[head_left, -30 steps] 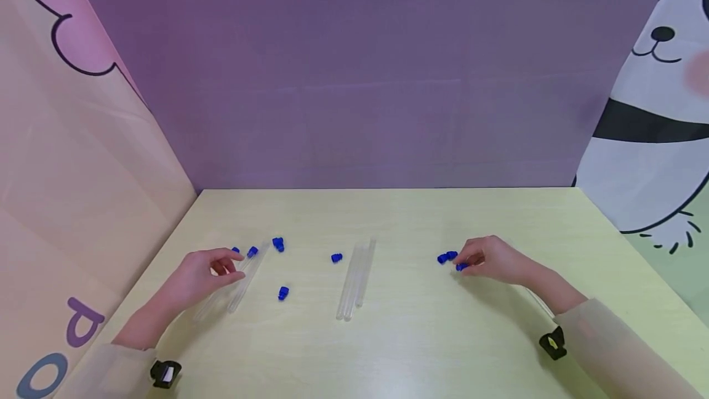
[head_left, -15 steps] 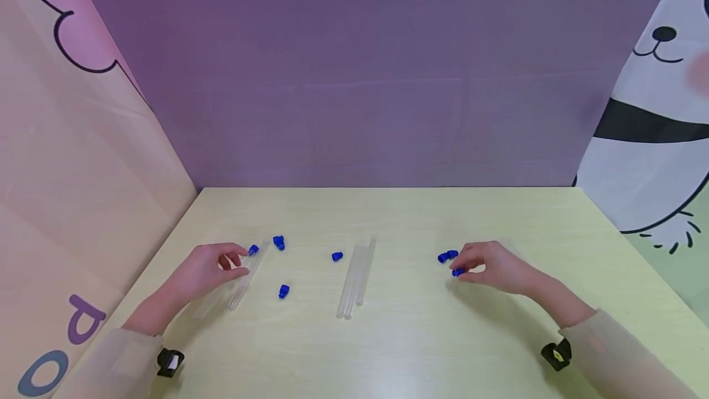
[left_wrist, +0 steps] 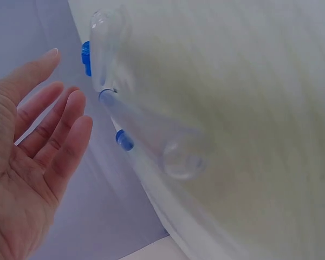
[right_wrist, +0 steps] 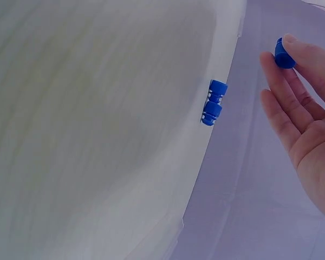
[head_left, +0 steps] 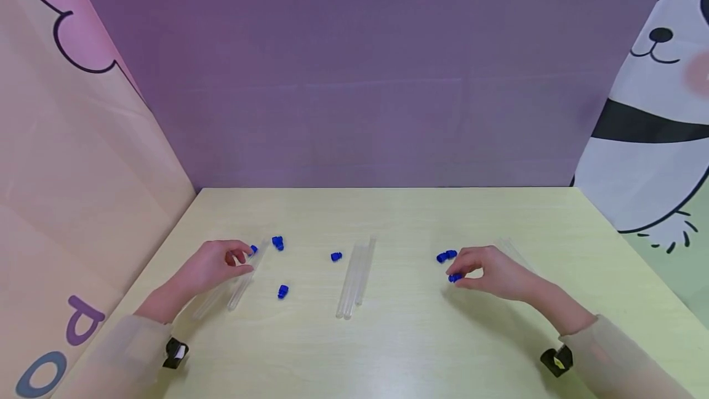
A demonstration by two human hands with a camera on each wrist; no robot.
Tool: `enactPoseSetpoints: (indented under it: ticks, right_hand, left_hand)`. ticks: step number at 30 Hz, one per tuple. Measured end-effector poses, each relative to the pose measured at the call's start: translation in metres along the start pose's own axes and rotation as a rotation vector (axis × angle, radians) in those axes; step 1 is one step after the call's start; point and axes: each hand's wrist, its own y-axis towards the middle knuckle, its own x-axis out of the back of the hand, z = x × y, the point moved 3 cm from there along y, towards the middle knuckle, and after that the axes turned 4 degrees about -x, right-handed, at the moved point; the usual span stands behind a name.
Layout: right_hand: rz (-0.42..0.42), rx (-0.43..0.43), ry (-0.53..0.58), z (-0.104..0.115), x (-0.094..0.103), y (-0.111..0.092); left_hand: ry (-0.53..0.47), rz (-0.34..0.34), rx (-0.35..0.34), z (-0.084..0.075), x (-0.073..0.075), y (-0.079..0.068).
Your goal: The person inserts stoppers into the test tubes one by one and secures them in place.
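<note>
My right hand [head_left: 495, 271] pinches a blue test tube stopper [head_left: 455, 278] between thumb and fingertips, held above the table. In the right wrist view the held stopper [right_wrist: 284, 55] sits at the fingertips, and the other fingers are loosely bent. Beyond that hand lie two more blue stoppers [head_left: 446, 256], close together. My left hand [head_left: 217, 265] holds nothing; its thumb and fingers are apart over clear test tubes [head_left: 239, 293]. Its fingertips overlap a blue stopper [head_left: 253, 249] in the head view. The left wrist view shows that palm [left_wrist: 21, 195] with relaxed fingers.
Several clear test tubes [head_left: 356, 279] lie side by side mid-table. Loose blue stoppers lie around them, one stopper [head_left: 336, 257] beside the tubes and another stopper [head_left: 283, 292] nearer. More clear tubes [head_left: 515, 252] lie behind the right hand. A purple curtain [head_left: 354, 79] backs the table [head_left: 410, 337].
My right hand has drawn the stopper toward me and slightly left, away from the two other stoppers. My left hand has moved a little right and away from me over the tubes.
</note>
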Motion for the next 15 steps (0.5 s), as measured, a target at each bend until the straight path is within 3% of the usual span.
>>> enactPoseSetpoints:
  ticks: [8,15]
  right_hand:
    - [-0.005,0.008,-0.015,-0.001,-0.001,-0.001]
    - [-0.007,0.016,-0.010,-0.002,-0.001,-0.001]
  left_hand:
    - [-0.035,0.048,0.034,0.006,-0.009,0.005]
    - [-0.065,0.071,0.021,0.008,-0.016,0.010]
